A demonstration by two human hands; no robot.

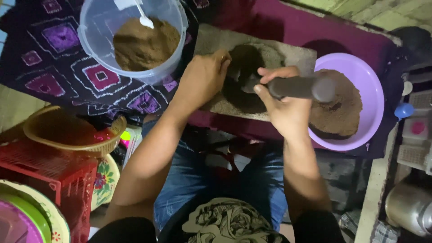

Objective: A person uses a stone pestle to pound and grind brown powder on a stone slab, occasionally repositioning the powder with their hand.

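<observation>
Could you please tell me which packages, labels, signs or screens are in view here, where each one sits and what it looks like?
No signs or screens show.
White label: on the far rim of the clear plastic tub of brown powder at top left; small, rectangular, its print too small to make out.
Small white box: at the right edge beside the purple bowl; squarish, with a pink patch on top; possibly a package, too blurred to be sure.

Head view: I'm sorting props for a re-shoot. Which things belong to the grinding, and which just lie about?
In use: right hand, stone roller, left hand, grinding slab, purple bowl, clear tub.

Lying about: wicker basket, red crate, floral plate, steel pot.
</observation>
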